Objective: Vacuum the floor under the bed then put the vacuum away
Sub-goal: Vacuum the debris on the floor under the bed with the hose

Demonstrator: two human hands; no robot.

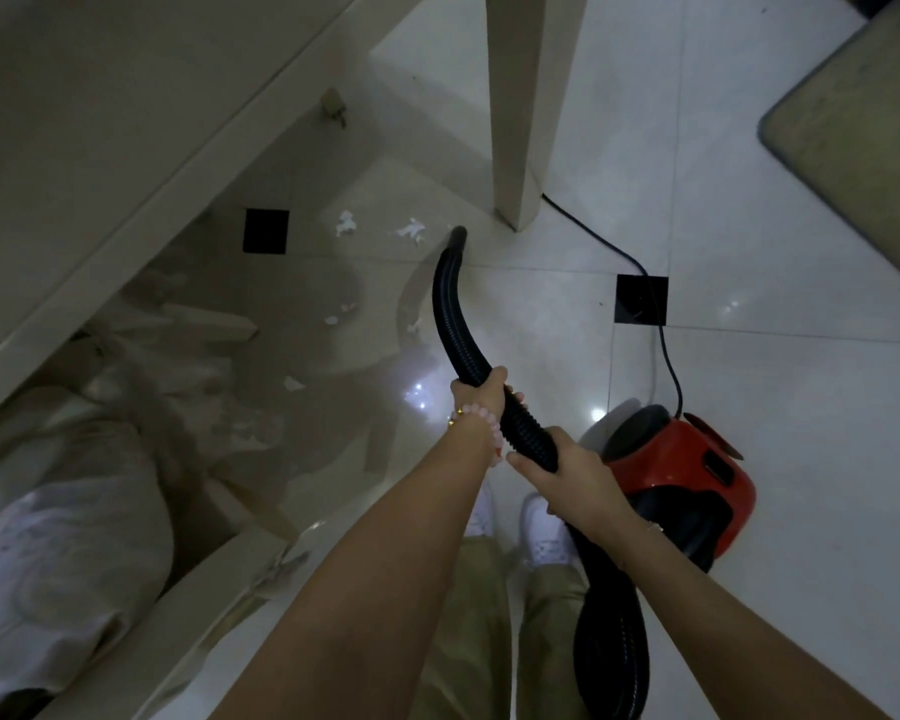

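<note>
A black ribbed vacuum hose (450,309) curves forward over the glossy white tile floor, its open end (458,235) close to white paper scraps (409,231) near the bed's edge. My left hand (481,394), with a pink bead bracelet on the wrist, grips the hose farther forward. My right hand (567,467) holds it just behind. The red and black vacuum body (692,475) sits on the floor to my right. The pale bed frame (141,200) runs diagonally across the left. More scraps (292,383) lie in the shadow beside it.
A cream bed post or furniture leg (520,122) stands just right of the hose end. The black power cord (661,345) trails from behind it to the vacuum. A beige mat (863,127) lies at the upper right. White bags (63,553) are under the bed at lower left.
</note>
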